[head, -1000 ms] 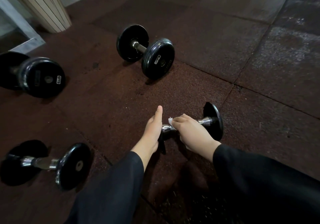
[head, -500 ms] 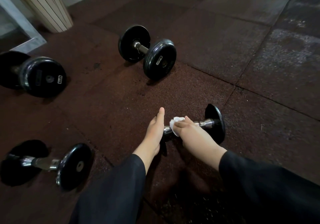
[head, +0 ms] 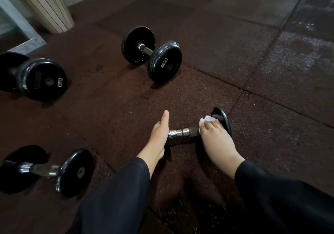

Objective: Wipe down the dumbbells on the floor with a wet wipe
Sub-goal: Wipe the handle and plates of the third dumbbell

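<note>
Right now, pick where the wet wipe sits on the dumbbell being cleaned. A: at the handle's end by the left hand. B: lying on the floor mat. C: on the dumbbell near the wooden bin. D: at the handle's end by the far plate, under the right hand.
D: the right hand presses the white wet wipe against the handle's end beside the far plate, while the left hand steadies the opposite end.
</note>
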`<action>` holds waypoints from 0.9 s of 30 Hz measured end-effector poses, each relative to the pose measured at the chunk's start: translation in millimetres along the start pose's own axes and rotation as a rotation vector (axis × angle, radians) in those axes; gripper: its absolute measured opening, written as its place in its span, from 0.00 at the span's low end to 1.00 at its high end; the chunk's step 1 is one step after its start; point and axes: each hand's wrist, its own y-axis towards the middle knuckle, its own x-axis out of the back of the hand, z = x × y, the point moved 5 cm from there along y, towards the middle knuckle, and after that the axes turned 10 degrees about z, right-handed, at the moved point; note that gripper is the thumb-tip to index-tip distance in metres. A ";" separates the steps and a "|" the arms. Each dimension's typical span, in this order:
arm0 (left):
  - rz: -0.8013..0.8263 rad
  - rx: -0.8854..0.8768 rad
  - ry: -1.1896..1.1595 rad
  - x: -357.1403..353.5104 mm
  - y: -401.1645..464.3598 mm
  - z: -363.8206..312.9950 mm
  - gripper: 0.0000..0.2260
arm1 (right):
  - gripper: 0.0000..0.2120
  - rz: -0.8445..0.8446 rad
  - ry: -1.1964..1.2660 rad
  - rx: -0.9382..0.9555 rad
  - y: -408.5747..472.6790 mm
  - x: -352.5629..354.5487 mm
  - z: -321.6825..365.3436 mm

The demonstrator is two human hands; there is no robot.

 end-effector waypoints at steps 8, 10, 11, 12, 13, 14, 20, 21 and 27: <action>-0.009 0.009 0.016 -0.7 -2.1 -1.7 0.31 | 0.23 0.112 -0.207 -0.065 -7.6 -14.4 6.7; -0.011 0.008 0.013 -0.1 -0.7 -1.4 0.31 | 0.20 0.099 -0.253 -0.071 -8.9 -9.7 7.0; -0.015 0.014 0.013 0.1 -0.9 -1.0 0.32 | 0.18 0.092 -0.285 -0.087 -7.6 -5.3 6.0; -0.017 0.021 0.012 -0.2 -1.8 -1.0 0.32 | 0.17 0.110 -0.327 -0.110 -6.0 -0.2 4.8; -0.017 0.023 0.010 -0.3 -2.0 -0.8 0.32 | 0.18 0.142 -0.380 -0.112 -2.8 2.0 4.9; -0.015 0.024 0.008 -0.5 -2.0 -1.0 0.32 | 0.18 0.152 -0.418 -0.071 0.2 0.4 6.0; 0.002 0.015 0.008 -0.6 -3.9 -1.7 0.32 | 0.13 0.198 -0.387 -0.071 -6.0 -2.1 3.4; 0.004 0.010 0.009 -0.6 -4.2 -1.1 0.32 | 0.10 0.188 -0.379 -0.088 -4.7 3.3 3.6; -0.004 0.026 0.011 -0.6 -3.8 -3.1 0.32 | 0.13 0.222 -0.426 -0.029 10.2 7.1 1.2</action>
